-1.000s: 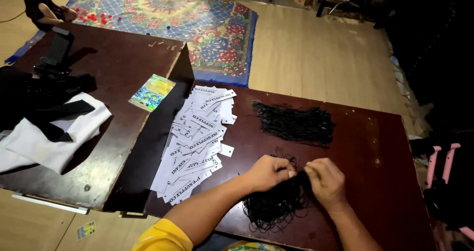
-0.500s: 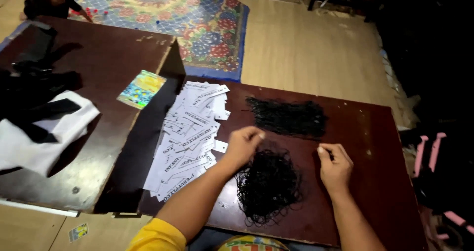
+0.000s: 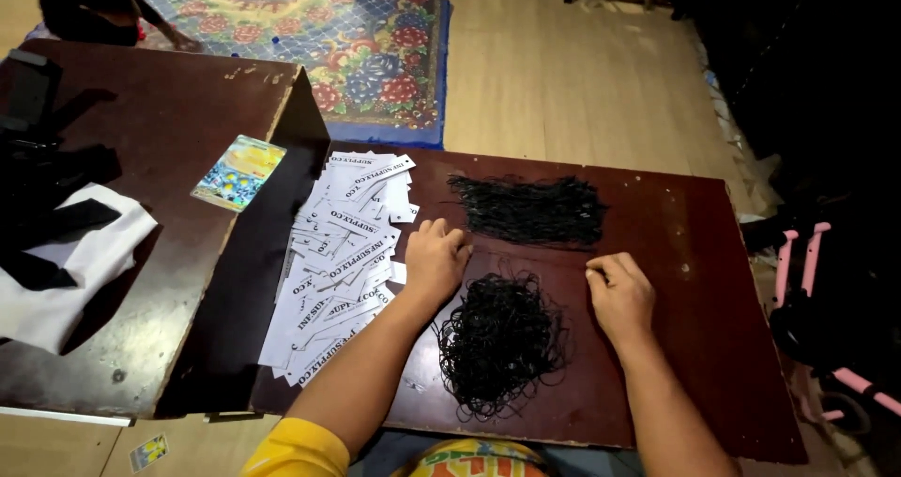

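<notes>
Dark table (image 3: 685,214): loose black cords (image 3: 502,341) lie between the hands. Left hand (image 3: 435,257), fingers curled together, touches white tags (image 3: 343,252) beside the cords; right hand (image 3: 619,294) pinches a cord.

Tags (image 3: 343,252) left of cord tangle (image 3: 502,341)
</notes>
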